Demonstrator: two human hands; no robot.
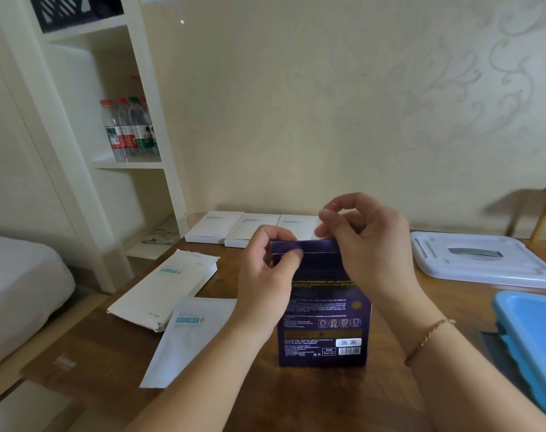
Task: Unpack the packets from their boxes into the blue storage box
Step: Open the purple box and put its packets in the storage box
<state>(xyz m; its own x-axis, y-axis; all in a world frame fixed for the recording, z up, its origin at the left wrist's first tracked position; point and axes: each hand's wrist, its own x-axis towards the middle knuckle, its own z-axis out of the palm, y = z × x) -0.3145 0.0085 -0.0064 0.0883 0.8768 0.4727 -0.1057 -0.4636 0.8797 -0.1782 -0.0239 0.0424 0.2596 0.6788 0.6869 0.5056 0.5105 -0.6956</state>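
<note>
A dark purple box [324, 322] stands upright on the wooden table [234, 394] in front of me. My left hand [265, 275] grips its upper left side, thumb on the top flap. My right hand [368, 241] pinches the top flap at the right. The blue storage box [533, 335] shows at the right edge, partly cut off. A white packet [187, 341] lies flat left of the purple box, beside an opened white box [165, 288]. Three white boxes [249, 227] sit in a row at the table's far edge.
The storage box's white lid [483, 260] rests at the back right. A white shelf unit [122, 151] with water bottles [128, 129] stands to the left, by a bed [19, 294]. A wooden stool [542, 210] is at far right.
</note>
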